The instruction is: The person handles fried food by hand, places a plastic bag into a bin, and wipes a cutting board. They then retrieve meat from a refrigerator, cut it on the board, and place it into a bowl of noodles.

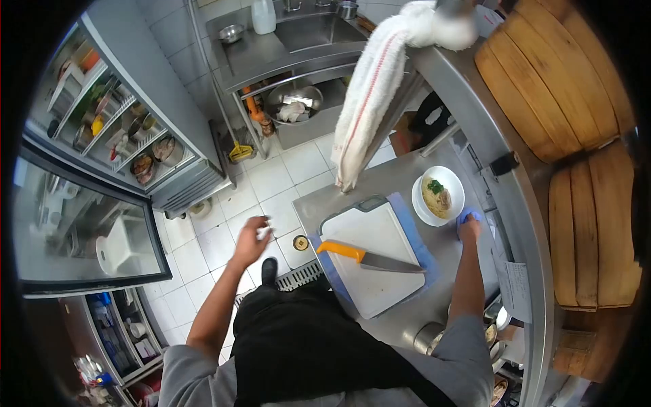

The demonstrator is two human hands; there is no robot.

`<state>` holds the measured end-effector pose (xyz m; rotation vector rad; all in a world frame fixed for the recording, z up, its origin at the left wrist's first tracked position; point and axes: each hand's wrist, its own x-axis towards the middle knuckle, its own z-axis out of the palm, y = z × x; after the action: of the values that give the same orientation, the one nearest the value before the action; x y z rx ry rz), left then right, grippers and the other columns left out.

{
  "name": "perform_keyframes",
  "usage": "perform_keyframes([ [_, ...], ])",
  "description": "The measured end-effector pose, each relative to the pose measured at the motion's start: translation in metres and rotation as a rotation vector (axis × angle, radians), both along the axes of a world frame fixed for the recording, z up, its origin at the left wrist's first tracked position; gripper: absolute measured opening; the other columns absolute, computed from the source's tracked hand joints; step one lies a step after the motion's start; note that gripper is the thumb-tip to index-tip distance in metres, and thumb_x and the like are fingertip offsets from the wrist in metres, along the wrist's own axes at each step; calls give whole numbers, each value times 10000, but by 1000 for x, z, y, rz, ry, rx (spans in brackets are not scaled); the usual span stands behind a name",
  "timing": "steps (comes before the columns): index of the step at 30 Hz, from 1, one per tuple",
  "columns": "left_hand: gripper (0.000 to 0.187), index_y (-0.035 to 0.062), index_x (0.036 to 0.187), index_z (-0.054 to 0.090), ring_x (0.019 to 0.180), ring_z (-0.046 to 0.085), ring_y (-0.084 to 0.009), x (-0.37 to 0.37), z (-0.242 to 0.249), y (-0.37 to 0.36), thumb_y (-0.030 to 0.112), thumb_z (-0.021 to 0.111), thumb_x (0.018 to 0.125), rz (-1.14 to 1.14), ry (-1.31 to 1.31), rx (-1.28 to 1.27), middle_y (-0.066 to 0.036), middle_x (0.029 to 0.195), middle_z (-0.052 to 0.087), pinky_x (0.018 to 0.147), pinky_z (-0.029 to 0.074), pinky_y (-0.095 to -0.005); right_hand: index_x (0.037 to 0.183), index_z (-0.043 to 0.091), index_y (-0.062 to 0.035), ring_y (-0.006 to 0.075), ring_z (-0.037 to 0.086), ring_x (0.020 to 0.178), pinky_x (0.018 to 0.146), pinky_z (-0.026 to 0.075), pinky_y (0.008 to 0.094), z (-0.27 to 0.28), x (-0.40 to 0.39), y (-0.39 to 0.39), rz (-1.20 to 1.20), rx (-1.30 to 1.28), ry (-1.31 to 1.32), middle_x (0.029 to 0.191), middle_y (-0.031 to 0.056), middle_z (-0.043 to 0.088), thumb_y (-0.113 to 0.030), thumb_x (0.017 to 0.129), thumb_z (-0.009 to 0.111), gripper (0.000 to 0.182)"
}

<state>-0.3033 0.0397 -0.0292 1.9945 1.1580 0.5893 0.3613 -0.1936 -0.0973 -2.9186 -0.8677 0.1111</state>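
My right hand is closed on a blue cloth at the steel counter, just beside a white bowl. Noodles with a piece of meat and chopped greens lie in the bowl. Over the tiled floor, left of the counter, my left hand hangs with loosely bent fingers apart and nothing visible in them. Between my hands a white cutting board rests on a blue cloth. Across the board lies a knife, its orange handle toward my left hand.
A fridge stands at left with its glass door swung out. At the back is a steel sink. A white towel hangs from the post above the counter. Wooden steamer-like pieces sit on the right-hand shelf, with pots near my right elbow.
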Motion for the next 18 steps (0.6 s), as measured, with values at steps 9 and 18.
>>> perform_keyframes([
  [9, 244, 74, 901, 566, 796, 597, -308, -412, -187, -108, 280, 685, 845, 1104, 11, -837, -69, 769, 527, 612, 518, -497, 1108, 664, -23, 112, 543, 673, 596, 455, 278, 162, -91, -25, 106, 504, 779, 834, 0, 618, -99, 780, 592, 345],
  [18, 616, -27, 1111, 612, 910, 634, -280, -711, -30, -115, 563, 536, 950, 1121, -1030, -92, -157, 979, 662, 813, 546, -391, 1192, 645, -41, 267, 666, 963, 828, 514, 373, 81, -168, 211, 319, 333, 90, 1080, 123, 700, -173, 820, 675, 396],
])
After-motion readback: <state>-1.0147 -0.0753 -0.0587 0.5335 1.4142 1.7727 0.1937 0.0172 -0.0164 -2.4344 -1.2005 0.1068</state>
